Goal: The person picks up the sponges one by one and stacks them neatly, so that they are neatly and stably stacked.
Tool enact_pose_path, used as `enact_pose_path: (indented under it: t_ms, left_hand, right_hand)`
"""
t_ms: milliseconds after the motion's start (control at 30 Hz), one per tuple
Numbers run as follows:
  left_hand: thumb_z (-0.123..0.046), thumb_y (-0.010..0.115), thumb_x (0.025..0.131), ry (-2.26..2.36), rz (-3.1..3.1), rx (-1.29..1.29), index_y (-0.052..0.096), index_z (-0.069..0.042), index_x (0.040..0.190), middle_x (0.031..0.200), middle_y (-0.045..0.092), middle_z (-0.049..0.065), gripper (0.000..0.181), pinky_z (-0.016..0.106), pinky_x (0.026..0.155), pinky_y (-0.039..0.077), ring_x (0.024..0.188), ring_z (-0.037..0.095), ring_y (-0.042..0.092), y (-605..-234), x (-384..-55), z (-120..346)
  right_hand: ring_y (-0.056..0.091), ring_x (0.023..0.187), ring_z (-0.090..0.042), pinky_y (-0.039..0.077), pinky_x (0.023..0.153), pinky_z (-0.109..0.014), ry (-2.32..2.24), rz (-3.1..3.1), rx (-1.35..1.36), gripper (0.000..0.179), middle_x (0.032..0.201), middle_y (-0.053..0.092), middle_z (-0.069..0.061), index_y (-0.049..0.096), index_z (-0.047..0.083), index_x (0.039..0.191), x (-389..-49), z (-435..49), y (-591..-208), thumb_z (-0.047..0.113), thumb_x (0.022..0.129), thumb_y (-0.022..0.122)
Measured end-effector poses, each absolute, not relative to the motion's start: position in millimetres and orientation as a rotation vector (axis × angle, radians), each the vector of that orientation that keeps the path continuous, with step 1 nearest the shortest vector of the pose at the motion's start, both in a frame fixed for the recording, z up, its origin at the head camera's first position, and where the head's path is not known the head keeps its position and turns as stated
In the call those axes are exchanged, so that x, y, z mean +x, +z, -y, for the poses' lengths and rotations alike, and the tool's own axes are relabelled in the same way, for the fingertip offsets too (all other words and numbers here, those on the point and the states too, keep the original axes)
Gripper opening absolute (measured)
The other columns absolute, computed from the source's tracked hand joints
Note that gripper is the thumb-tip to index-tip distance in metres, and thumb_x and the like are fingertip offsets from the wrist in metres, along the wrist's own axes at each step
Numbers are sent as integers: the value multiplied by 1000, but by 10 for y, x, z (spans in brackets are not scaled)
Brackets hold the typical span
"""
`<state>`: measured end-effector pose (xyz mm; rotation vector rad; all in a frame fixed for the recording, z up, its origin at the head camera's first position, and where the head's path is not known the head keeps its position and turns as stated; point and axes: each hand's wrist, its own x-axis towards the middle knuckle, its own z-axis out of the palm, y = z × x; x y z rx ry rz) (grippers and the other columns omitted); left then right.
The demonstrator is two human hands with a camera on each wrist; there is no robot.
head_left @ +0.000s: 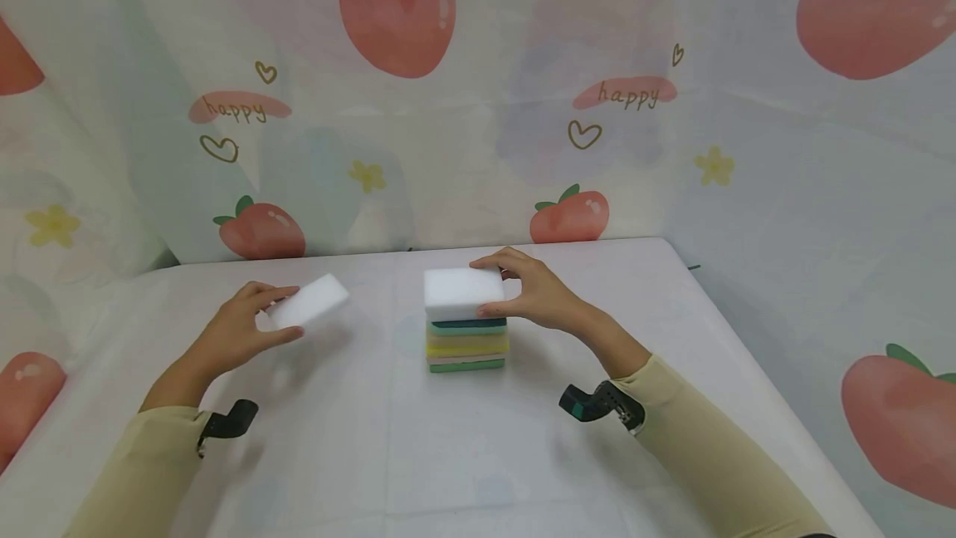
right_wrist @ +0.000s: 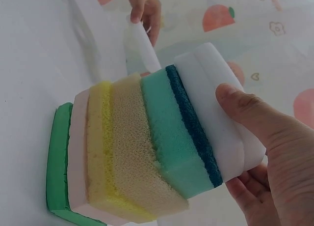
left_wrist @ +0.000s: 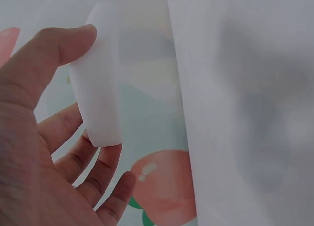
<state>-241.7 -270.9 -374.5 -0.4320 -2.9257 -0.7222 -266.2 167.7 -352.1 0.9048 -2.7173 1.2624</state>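
My left hand [head_left: 233, 335] pinches a white melamine sponge [head_left: 309, 301] between thumb and fingers, tilted and raised above the table. In the left wrist view the same sponge [left_wrist: 98, 78] shows its narrow side. Right of it stands a pile of sponges [head_left: 466, 349], with green lowest, then pinkish, yellow, beige and teal with a dark blue scouring layer. On top lie white sponges [head_left: 456, 293], seemingly two layers in the right wrist view. My right hand [head_left: 548, 295] grips this white top part from its right side, thumb near, fingers behind.
A white cloth covers the table [head_left: 448, 455]. Behind it hangs a curtain [head_left: 478, 164] printed with peaches, hearts and "happy", which continues along both sides. Each wrist carries a small black camera mount [head_left: 601, 403] over a beige sleeve [head_left: 702, 438].
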Motion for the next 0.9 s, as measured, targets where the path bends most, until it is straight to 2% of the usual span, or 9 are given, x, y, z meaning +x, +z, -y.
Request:
enact_pose_path:
  t_ms: [733, 900]
  left_hand:
    - [-38, 81, 81, -750, 2892, -511, 58, -9, 137, 125, 52, 11, 67, 45, 83, 49, 108, 32, 54, -3563, -2363, 2473]
    - [-36, 82, 80, -780, 2871, -542, 59, -8, 136, 124, 52, 11, 67, 41, 77, 50, 104, 32, 53, -3512, -2348, 2409]
  right_hand:
    - [53, 115, -19, 43, 104, -41, 1271, 2718, 899, 61, 131, 56, 2, 61, 20, 133, -2645, -1661, -3516, 29, 77, 85]
    - [53, 115, -20, 43, 104, -42, 1269, 2727, 887, 62, 130, 56, 2, 61, 20, 133, -2639, -1664, -3504, 29, 77, 86]
